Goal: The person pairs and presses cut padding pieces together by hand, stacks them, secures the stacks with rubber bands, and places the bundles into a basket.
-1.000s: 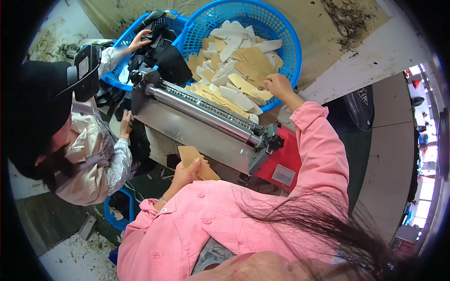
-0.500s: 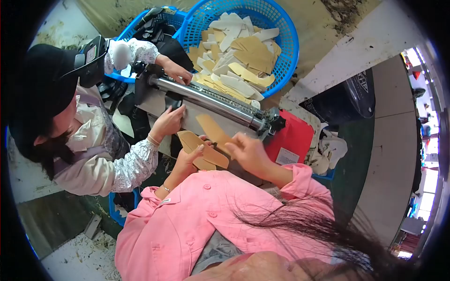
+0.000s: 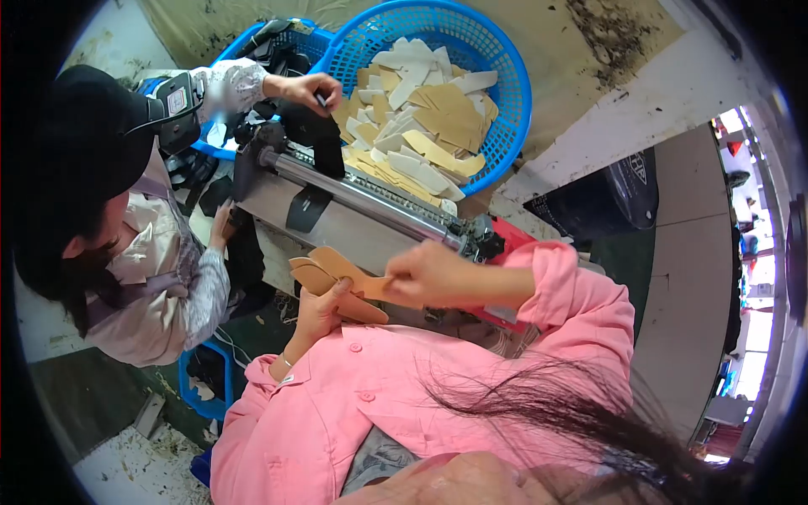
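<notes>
Tan cut pieces (image 3: 316, 279) are gripped in my left hand (image 3: 321, 313), its thumb pressed over them in front of my pink jacket. My right hand (image 3: 423, 276) pinches the end of another tan piece (image 3: 368, 286), which lies across the held ones. Just beyond my hands is a machine with a long metal roller (image 3: 362, 198). Behind it, a round blue basket (image 3: 519, 93) holds many tan and white pieces (image 3: 446, 114).
At the left a co-worker (image 3: 143, 244) in a black cap reaches over the machine. A black piece (image 3: 308, 209) lies on its metal plate. Black pieces fill another blue basket (image 3: 244, 42). A small blue bin (image 3: 206, 412) stands low at the left.
My right hand has come from the round basket to my left hand, bringing a tan piece onto the held ones. The co-worker's hands have moved off the plate, where a black piece now lies.
</notes>
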### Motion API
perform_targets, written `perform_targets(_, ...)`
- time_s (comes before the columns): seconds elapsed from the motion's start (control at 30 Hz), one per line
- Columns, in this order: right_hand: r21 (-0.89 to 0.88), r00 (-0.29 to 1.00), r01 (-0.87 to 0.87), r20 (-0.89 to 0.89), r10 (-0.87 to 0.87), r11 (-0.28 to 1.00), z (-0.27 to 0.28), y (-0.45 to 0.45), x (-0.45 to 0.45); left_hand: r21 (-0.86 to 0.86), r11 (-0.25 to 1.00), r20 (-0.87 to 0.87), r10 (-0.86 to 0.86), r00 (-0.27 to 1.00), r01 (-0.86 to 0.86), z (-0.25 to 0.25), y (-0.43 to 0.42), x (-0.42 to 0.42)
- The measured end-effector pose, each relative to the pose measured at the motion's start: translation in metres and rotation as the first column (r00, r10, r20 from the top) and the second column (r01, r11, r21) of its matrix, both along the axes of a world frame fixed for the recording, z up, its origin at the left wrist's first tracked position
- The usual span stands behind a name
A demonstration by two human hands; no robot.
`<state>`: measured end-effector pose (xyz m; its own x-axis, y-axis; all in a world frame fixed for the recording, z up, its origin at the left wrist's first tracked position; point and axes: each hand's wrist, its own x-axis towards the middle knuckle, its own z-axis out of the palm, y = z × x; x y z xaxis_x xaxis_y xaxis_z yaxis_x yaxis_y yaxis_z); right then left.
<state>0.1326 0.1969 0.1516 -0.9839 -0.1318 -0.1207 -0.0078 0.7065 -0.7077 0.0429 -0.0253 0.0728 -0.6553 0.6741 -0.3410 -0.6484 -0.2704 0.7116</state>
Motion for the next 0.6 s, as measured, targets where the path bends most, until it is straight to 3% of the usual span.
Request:
perform_targets(0.07,-0.146,0.914,0.01,0.403,0.05,0.989,0.026,0.028,-0.029,-0.015,0.997,0.054,0.072,0.996,-0.071,0.004,0.003,-0.001)
perform_targets(0.13,-0.266,0.896,-0.006,0.427,0.123,0.964,0.008,0.052,-0.039,-0.077,0.982,0.088,0.181,0.979,-0.175,0.011,0.009,0.0)
perform_targets(0.17,-0.231,0.918,0.135,0.396,-0.034,0.964,-0.031,0.088,-0.057,-0.131,0.977,0.091,0.18,0.979,-0.168,0.004,0.008,-0.001)
perform_targets(0.2,-0.007,0.918,-0.013,0.396,0.015,1.0,-0.014,0.083,-0.063,-0.184,0.97,0.095,0.179,0.979,-0.159,-0.012,0.01,-0.005)
perform_targets(0.23,-0.096,0.872,0.044,0.49,0.009,0.994,-0.007,0.067,-0.061,-0.24,0.959,0.102,0.179,0.978,-0.151,-0.021,0.01,-0.007)
perform_targets(0.33,-0.238,0.896,0.164,0.442,-0.044,0.957,-0.033,0.007,-0.015,-0.294,0.954,0.107,0.097,0.99,-0.062,-0.024,0.012,-0.008)
perform_targets(0.4,-0.222,0.897,0.201,0.434,-0.088,0.954,-0.029,-0.011,0.004,-0.195,0.981,0.085,0.032,0.996,-0.015,-0.024,0.01,-0.011)
perform_targets(0.43,-0.137,0.934,0.215,0.32,-0.162,0.967,-0.019,-0.012,0.011,-0.095,0.995,0.063,-0.022,0.998,0.028,-0.019,0.008,-0.012)
perform_targets(0.47,-0.005,0.974,0.217,-0.067,-0.217,0.976,-0.039,-0.009,0.025,0.009,0.997,0.035,-0.076,0.996,0.076,-0.017,0.007,-0.011)
perform_targets(0.53,0.077,0.877,0.32,-0.402,-0.264,0.944,-0.033,0.0,0.035,0.169,0.978,-0.082,-0.106,0.991,0.119,-0.02,0.011,-0.006)
perform_targets(0.57,0.158,0.808,0.309,-0.564,-0.171,0.938,-0.023,0.004,0.038,0.177,0.972,-0.35,-0.084,0.933,0.154,-0.025,0.016,-0.008)
perform_targets(0.6,0.175,0.786,0.326,-0.596,-0.164,0.929,-0.02,0.005,0.042,0.142,0.972,-0.526,-0.084,0.846,0.186,-0.02,0.02,-0.011)
